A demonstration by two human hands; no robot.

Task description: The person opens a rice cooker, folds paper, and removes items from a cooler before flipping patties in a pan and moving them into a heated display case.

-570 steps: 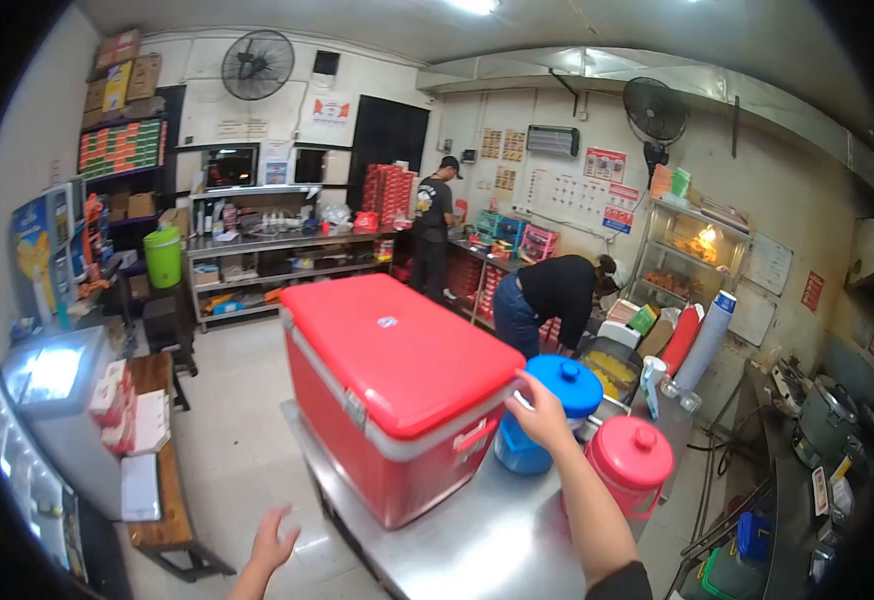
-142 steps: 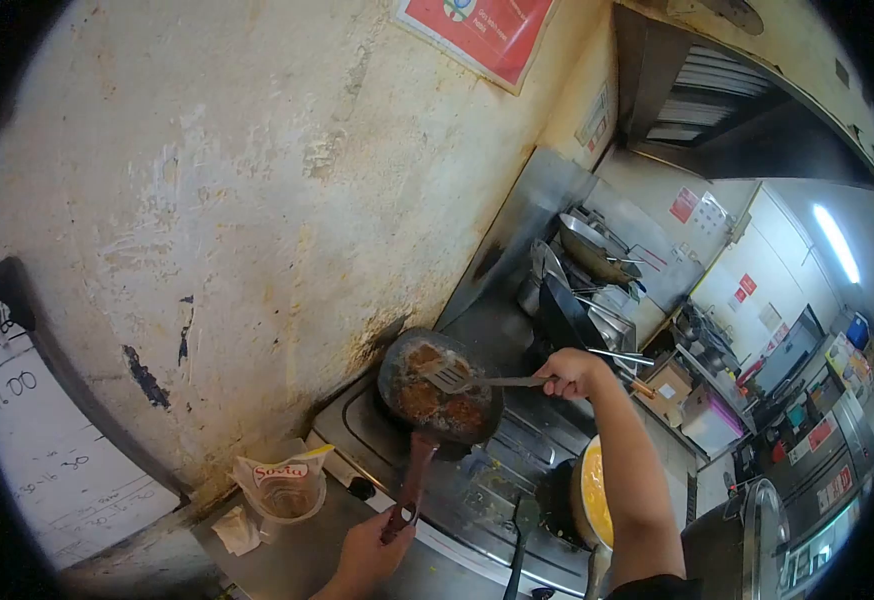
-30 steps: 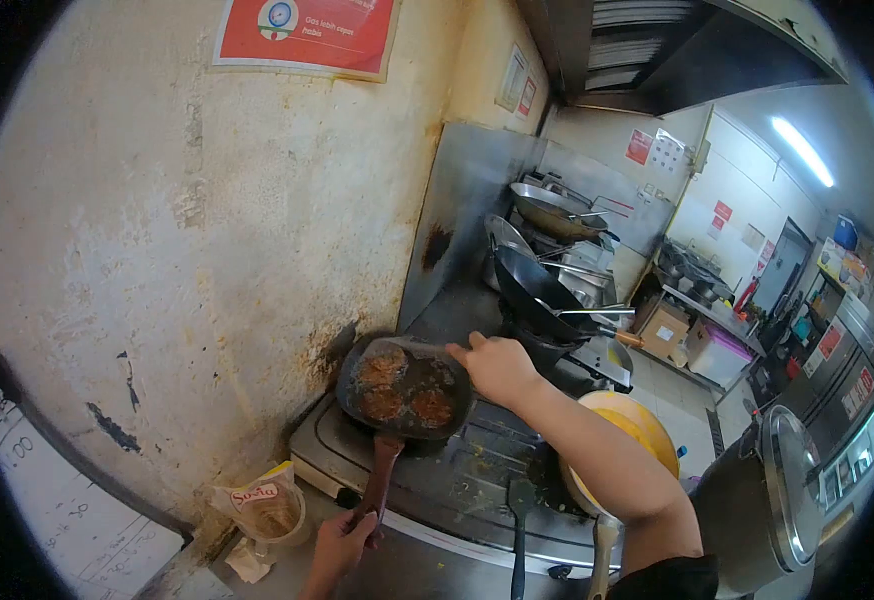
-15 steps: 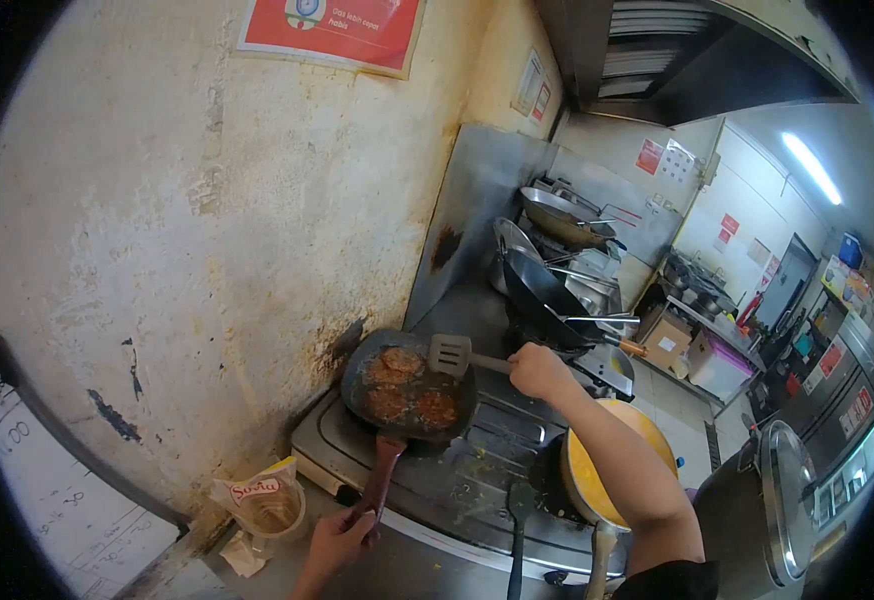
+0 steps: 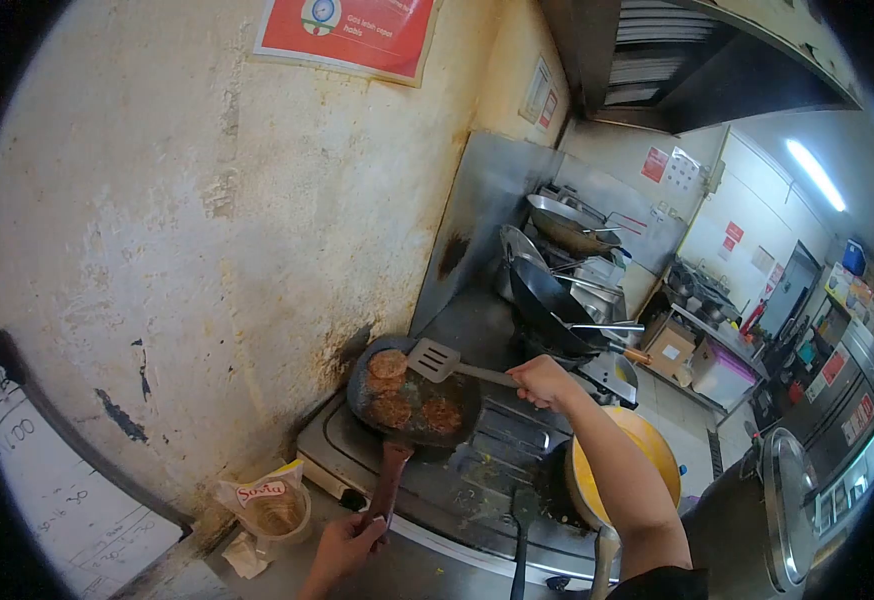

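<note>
My left hand point(image 5: 350, 553) is wrapped round the brown handle of a dark frying pan point(image 5: 419, 432) on the stove. Several browned patties point(image 5: 442, 414) lie in the pan. My right hand point(image 5: 545, 383) grips the handle of a slotted turner point(image 5: 433, 360), whose grey blade hangs over the pan's far side, right beside a rounded patty point(image 5: 389, 364) near the wall-side rim. Below my right forearm, a pan with yellow contents point(image 5: 589, 480) sits on the stove. A second dark turner point(image 5: 523, 510) rests on the stove between the two pans.
A plastic tub with a printed wrapper point(image 5: 275, 505) stands left of the stove point(image 5: 327, 440), close to the stained wall point(image 5: 187, 250). Behind are stacked woks point(image 5: 547, 300). A large lidded steel pot point(image 5: 757, 510) stands at the right, and an extractor hood point(image 5: 647, 60) hangs overhead.
The turner blade has shifted left over the pan, and the patty beside it has moved toward the wall-side rim. My left hand stays on the pan handle. The view has tilted slightly.
</note>
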